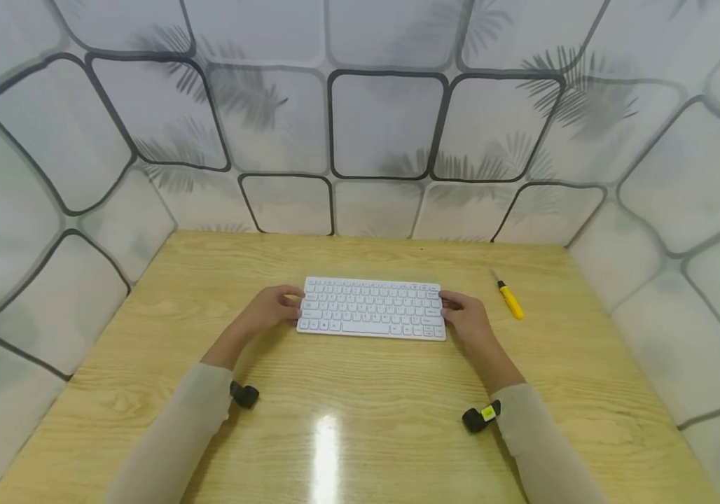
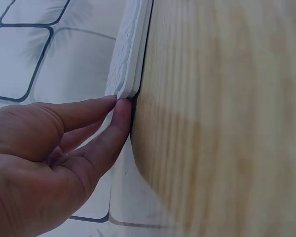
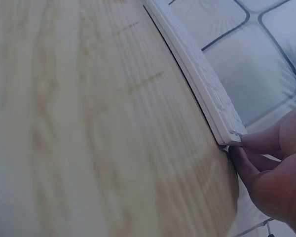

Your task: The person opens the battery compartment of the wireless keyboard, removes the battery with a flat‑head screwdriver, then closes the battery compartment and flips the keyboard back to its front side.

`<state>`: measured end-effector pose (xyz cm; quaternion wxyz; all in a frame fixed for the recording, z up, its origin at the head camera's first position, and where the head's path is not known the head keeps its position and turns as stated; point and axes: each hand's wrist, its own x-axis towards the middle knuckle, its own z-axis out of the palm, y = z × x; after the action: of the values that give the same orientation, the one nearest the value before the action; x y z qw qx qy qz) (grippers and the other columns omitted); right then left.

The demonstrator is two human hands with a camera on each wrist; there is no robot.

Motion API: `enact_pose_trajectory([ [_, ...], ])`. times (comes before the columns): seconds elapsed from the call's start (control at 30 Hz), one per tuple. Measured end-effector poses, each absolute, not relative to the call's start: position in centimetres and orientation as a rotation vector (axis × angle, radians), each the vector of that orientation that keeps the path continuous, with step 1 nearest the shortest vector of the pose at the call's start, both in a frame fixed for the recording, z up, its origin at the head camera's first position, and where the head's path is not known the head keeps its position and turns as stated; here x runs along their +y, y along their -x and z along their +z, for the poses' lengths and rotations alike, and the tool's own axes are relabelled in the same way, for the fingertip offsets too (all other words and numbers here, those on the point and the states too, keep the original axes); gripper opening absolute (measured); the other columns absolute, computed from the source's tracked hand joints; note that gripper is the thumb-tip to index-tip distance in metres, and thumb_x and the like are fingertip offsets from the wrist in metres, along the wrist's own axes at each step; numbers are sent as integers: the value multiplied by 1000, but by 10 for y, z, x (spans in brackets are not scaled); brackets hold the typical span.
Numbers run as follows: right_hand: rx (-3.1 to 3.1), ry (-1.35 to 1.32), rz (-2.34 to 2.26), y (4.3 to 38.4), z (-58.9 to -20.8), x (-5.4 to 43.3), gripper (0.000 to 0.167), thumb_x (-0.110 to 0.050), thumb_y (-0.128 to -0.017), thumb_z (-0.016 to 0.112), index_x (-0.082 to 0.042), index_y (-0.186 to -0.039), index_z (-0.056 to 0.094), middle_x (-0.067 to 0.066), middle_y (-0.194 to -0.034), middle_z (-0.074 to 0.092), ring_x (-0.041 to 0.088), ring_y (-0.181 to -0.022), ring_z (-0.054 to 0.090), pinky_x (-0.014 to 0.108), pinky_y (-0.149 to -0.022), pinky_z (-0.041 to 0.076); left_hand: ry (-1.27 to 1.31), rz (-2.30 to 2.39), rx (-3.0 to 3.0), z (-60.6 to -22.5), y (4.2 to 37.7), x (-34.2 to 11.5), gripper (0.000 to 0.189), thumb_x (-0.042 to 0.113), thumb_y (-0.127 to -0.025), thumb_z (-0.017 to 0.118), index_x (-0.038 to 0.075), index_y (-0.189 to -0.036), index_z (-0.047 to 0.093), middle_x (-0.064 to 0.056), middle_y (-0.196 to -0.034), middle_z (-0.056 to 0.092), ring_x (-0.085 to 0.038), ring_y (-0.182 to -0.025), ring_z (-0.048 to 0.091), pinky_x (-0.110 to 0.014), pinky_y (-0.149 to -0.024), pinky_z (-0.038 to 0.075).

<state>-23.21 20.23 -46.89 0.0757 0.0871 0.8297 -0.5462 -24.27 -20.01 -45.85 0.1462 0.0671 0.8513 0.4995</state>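
A white keyboard (image 1: pixel 371 308) lies on the wooden table, its space bar side toward the person. At its left end the left hand (image 1: pixel 273 308) holds the short edge between thumb and fingers. The left wrist view shows this left hand (image 2: pixel 49 153) with fingertips right at the keyboard's corner (image 2: pixel 130 74). The right hand (image 1: pixel 468 318) grips the opposite short edge in the same way. In the right wrist view, thumb and fingers of the right hand (image 3: pixel 276 163) pinch the corner of the keyboard (image 3: pixel 202 84), close over the tabletop.
A screwdriver (image 1: pixel 510 299) with a yellow and black handle lies on the table (image 1: pixel 385 406) to the right of the right hand. Patterned panels (image 1: pixel 385 126) with dark outlines and leaf prints enclose the table at the back and both sides.
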Motion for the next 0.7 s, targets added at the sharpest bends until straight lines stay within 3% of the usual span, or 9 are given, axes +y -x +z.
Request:
enact_pose_trajectory([
  [0.47,2610,-47,-1470,224,-475,210,43,-1,-101,54,-2,-144,53,19,-140,57,32,-126,53,47,-110,44,-160,1502,2362,-457,220,-204,39,-5,-92,64,-7,-130,56,-22,-107,65,-19,-84,68,-33,-78,60],
  [0.7,2634,-25,-1432,214,-475,210,42,-2,-101,54,-2,-143,55,19,-140,58,31,-124,55,47,-108,45,-161,1536,2310,-460,212,-207,40,-6,-93,63,-6,-132,54,-22,-109,63,-21,-86,68,-34,-80,61],
])
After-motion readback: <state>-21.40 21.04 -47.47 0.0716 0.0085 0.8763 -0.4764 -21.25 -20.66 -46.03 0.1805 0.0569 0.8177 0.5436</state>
